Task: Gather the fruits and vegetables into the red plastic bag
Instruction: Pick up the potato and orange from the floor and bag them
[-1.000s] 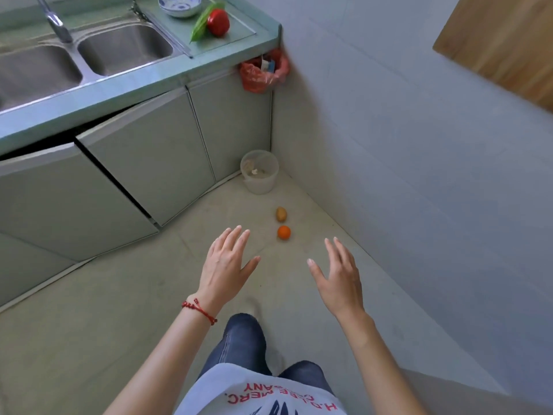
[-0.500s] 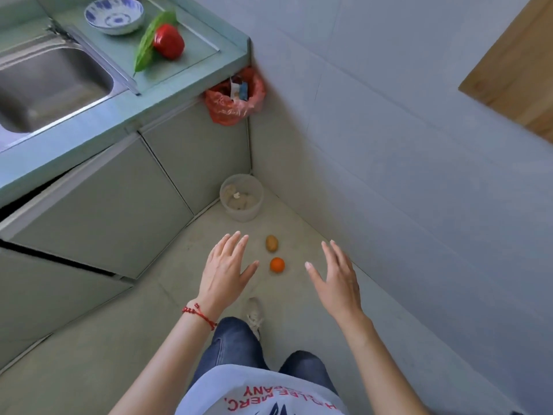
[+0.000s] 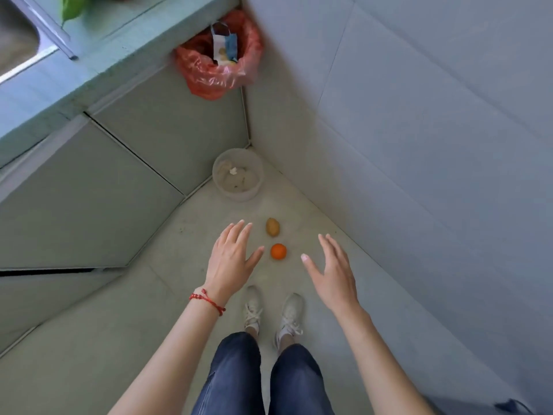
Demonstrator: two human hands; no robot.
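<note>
- Along the left, the counter (image 3: 98, 55) and its cabinet doors (image 3: 167, 130) now fill far more of the view than a second ago, and the sink (image 3: 16, 34) is cut to one corner: the person has stepped up to the corner of the room.
- Under the counter end hangs the red bag (image 3: 209, 73), mouth open, some packaging already inside; how it is fastened is hidden behind the counter edge.
- Both shoes (image 3: 272, 313) have come into view, planted just short of the fruit, so by my reading the walk-up is done and bending down comes next.
- On the floor by the wall stands a pale bucket (image 3: 238, 175); its contents are too blurred to name.
- Left hand (image 3: 230, 262), red string bracelet at the wrist, hangs in the air with fingers straight and spread, holding nothing, as it did a second ago.
- Right hand (image 3: 335, 271) is likewise spread and empty; the two hands frame the fruit from above without touching it.
- Potato (image 3: 273, 227) lies on the floor between bucket and shoes; it may be a kiwi, hard to tell.
- Orange (image 3: 278, 251) sits just beside it, nearer the shoes; neither has moved.
- A green leaf (image 3: 71, 7) shows at the top edge of the counter; the red vegetable seen beside it earlier is now almost wholly cut off, so more produce remains up there.
</note>
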